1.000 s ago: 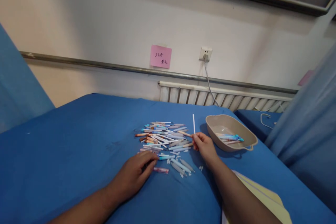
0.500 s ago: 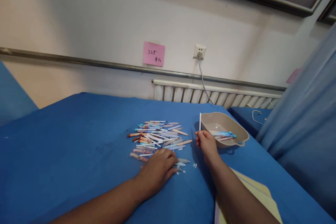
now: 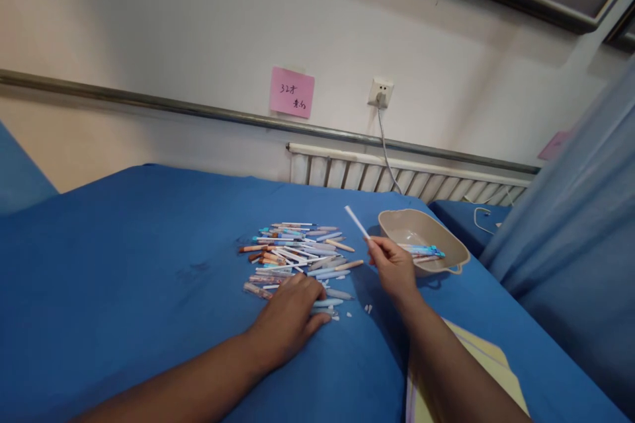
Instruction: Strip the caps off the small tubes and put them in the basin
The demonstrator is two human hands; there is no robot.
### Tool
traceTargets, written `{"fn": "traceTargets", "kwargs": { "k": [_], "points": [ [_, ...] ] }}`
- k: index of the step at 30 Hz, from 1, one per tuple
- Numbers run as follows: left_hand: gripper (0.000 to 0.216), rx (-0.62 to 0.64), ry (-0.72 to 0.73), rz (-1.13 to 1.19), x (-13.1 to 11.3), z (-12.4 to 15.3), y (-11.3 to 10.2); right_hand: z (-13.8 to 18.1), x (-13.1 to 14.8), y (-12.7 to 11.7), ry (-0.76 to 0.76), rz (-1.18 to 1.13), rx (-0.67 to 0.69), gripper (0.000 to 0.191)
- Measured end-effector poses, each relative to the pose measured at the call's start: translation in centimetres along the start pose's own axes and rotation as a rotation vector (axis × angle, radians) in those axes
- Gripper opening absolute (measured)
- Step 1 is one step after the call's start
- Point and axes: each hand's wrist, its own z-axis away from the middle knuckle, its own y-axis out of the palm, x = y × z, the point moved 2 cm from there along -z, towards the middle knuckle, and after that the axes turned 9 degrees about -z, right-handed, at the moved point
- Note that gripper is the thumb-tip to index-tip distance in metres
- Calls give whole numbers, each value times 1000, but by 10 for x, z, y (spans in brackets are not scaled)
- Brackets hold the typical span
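Observation:
My right hand [image 3: 395, 268] pinches one end of a thin white stick [image 3: 356, 221] between thumb and fingers. The stick tilts up to the left, just left of the beige basin [image 3: 414, 223]. Inside that basin lies a small bundle of pens [image 3: 423, 251] with light-blue ends. Resting palm down, my left hand [image 3: 292, 309] lies over the near part of a pile of pens [image 3: 302, 252], thumb apart from the fingers. The pile mixes white sticks, pastel pens and brown-ended ones. What sits under the left palm is hidden.
A blue cloth [image 3: 149, 277] covers the table. Small white bits [image 3: 368, 308] lie right of the pile. A yellow folded sheet [image 3: 489, 357] is under my right forearm. Behind stand a radiator [image 3: 342, 168], a metal rail [image 3: 198, 107] and a plugged socket [image 3: 381, 92]; a blue curtain [image 3: 570, 225] hangs right.
The white stick has tipped from upright to leaning left, as my right hand turned. My left hand has shifted slightly left over the pens, uncovering more of the near ones.

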Motion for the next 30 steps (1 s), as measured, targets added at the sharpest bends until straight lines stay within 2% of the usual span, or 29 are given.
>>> {"fn": "traceTargets", "kwargs": {
  "k": [5, 9, 11, 16, 20, 25, 30],
  "points": [
    [16, -40, -47, 66, 6, 1, 2, 17, 13, 30, -102, 95, 224, 18],
    [8, -62, -30, 91, 13, -3, 5, 26, 18, 46, -132, 62, 298, 15],
    [6, -69, -9, 101, 15, -5, 5, 26, 14, 48, -85, 12, 291, 14],
    [8, -100, -40, 154, 19, -7, 3, 18, 0, 42, 156, -222, 183, 21],
    [7, -126, -98, 170, 24, -6, 1, 15, -3, 38, 202, -325, 117, 27],
    [12, -161, -144, 207, 28, -8, -2, 16, -2, 36, 240, -388, 100, 29],
    [18, -306, -113, 297, 28, -9, -9, 15, -3, 30, 275, -473, 64, 29]
  ]
}}
